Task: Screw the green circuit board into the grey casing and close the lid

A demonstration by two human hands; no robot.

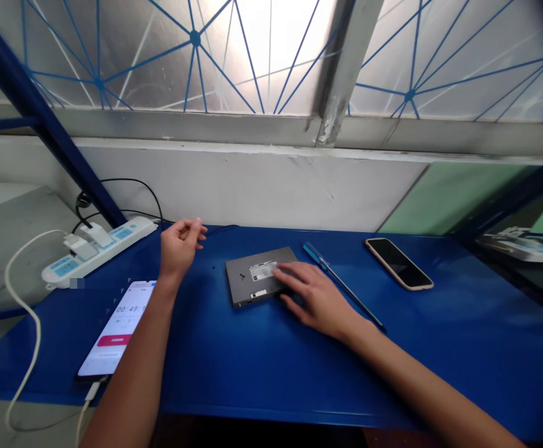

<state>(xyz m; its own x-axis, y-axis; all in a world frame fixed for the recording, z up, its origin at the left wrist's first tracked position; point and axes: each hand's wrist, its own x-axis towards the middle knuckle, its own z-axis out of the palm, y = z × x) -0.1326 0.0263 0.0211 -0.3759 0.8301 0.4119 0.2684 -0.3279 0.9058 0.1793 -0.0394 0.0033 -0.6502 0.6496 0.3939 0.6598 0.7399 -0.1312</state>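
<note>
A flat grey metal case point(248, 264) with a white label, looking like a disc drive, lies on the blue table. Small dark bits, perhaps screws point(242, 275), rest on its top. The outstretched fingers of my right hand point(311, 292) touch the case's right side and label. Left of the case, my left hand point(182, 246) is raised with fingers curled and thumb pressed to them; anything held there is too small to make out. A screwdriver point(341, 283) with a blue handle and long dark shaft lies just beyond my right hand.
A phone point(122, 323) showing a running timer lies at left, partly behind my left forearm, with a white cable point(91, 392) plugged in. Behind it is a power strip point(108, 246) with plugs. Another phone point(400, 264) lies at right. A wall point(253, 186) borders the table's back point(234, 373).
</note>
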